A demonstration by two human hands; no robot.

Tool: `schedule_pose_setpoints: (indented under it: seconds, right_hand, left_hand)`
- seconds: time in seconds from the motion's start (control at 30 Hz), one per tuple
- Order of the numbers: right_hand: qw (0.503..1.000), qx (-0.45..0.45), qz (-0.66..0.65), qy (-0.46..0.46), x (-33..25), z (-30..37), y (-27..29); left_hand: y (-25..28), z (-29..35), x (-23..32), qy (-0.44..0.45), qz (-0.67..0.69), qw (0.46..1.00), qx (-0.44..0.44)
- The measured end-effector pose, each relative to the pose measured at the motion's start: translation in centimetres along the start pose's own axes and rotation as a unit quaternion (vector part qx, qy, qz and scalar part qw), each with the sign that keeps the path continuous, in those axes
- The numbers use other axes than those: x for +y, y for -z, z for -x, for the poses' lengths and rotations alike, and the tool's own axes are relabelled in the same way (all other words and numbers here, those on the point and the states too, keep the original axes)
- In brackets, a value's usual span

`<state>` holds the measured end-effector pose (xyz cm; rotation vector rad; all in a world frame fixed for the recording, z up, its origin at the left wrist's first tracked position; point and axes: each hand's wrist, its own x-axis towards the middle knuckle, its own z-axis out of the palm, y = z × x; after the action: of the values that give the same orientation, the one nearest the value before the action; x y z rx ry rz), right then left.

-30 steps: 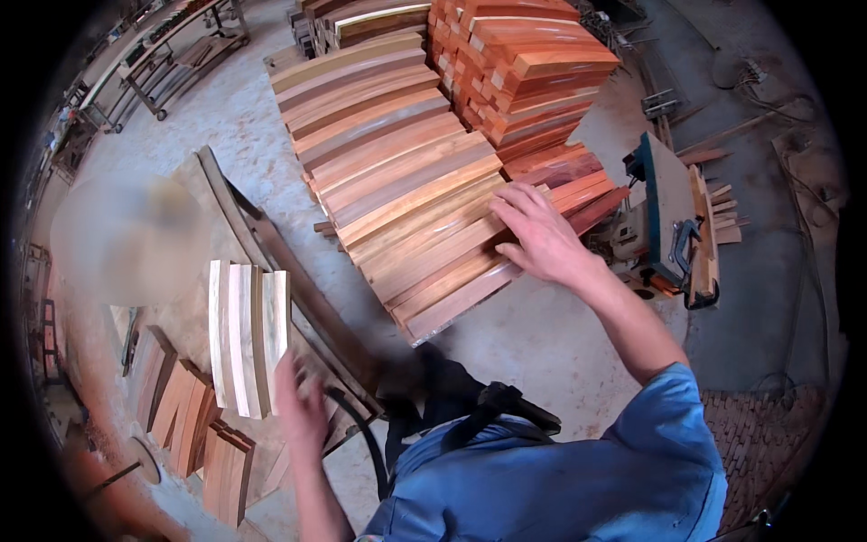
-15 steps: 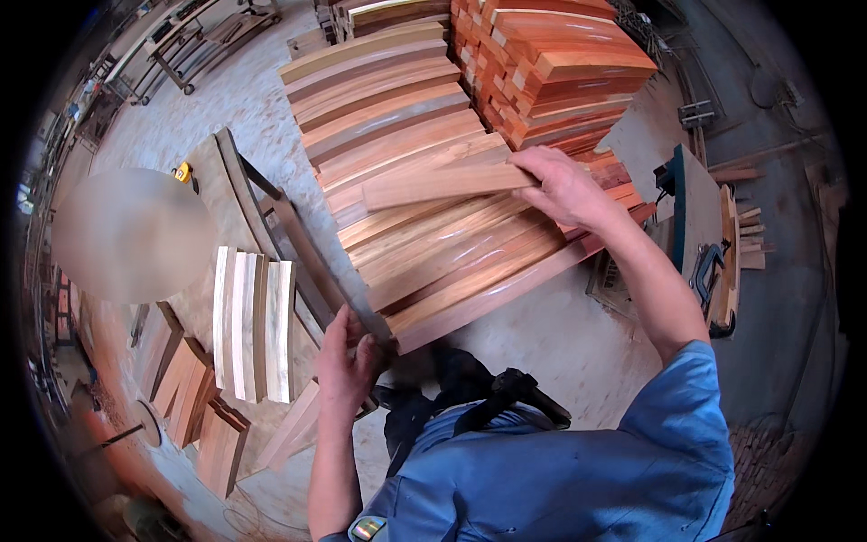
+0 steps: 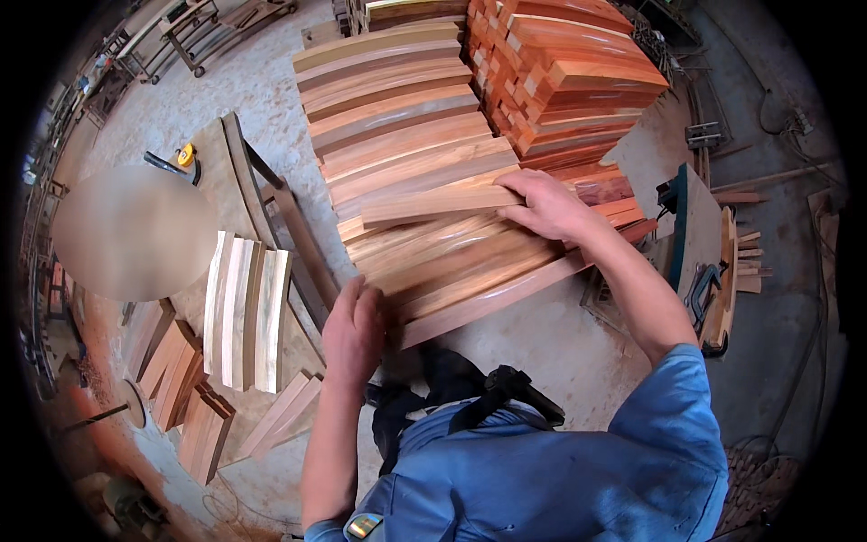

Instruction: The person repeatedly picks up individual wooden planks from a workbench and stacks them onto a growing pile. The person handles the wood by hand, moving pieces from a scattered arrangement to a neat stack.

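My right hand (image 3: 549, 210) is closed on the right end of a curved wooden slat (image 3: 429, 206), thumb below and fingers over the top. This slat lies slantwise on a long row of similar curved slats (image 3: 470, 248), brown to reddish and set side by side. At the near left end of the row is my left hand (image 3: 354, 332), its fingers extended toward the slat ends and apparently touching them. Nothing shows in its grasp; its thumb is partly hidden. A pale pinkish slat (image 3: 492, 300) forms the row's near edge.
A tall stack of orange-red curved pieces (image 3: 578, 86) stands behind the row. On the left, a worktable (image 3: 209, 194) carries a yellow tape measure (image 3: 186, 155) and pale curved slats (image 3: 242, 312). Reddish blocks (image 3: 206, 432) sit nearer. At right is a bench with a blue clamp (image 3: 701, 294).
My left hand has moved up toward the row's left end, its fingers closer together. My right hand, still holding the slat, has shifted slightly nearer. The view has tilted a little.
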<state>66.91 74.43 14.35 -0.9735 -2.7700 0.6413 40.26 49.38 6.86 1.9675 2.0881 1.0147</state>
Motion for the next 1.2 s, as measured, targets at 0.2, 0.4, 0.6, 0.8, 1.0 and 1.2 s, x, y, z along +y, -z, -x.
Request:
schedule_pose_setpoints:
  seconds: [0.2, 0.4, 0.6, 0.8, 1.0, 1.2]
  right_hand:
    - [0.998, 0.059, 0.001, -0.02, 0.9, 1.4, 1.0]
    - [1.0, 0.008, 0.002, 0.024, -1.0, 1.7, 0.1]
    - [0.994, -0.081, 0.042, 0.063, -2.2, 0.4, -1.4]
    - [0.991, -0.083, 0.032, 0.098, -3.4, 0.3, -1.4]
    - [0.989, -0.115, -0.014, 0.096, -3.3, 1.1, -2.3]
    - [0.981, -0.124, 0.113, 0.096, -4.4, 3.2, -3.2]
  left_hand:
    - [-0.9, 0.9, -1.2, 0.01, 0.014, 0.999, -0.05]
    - [-0.3, 0.3, -1.1, -0.057, 0.009, 0.998, 0.031]
    - [1.1, -0.2, 0.2, 0.052, 0.092, 0.994, 0.006]
    - [-0.3, 1.7, -0.2, 0.052, 0.122, 0.989, 0.062]
    - [-0.3, 2.2, 0.5, 0.084, 0.086, 0.991, 0.049]
    - [-1.8, 2.6, -0.8, 0.066, 0.167, 0.982, 0.063]
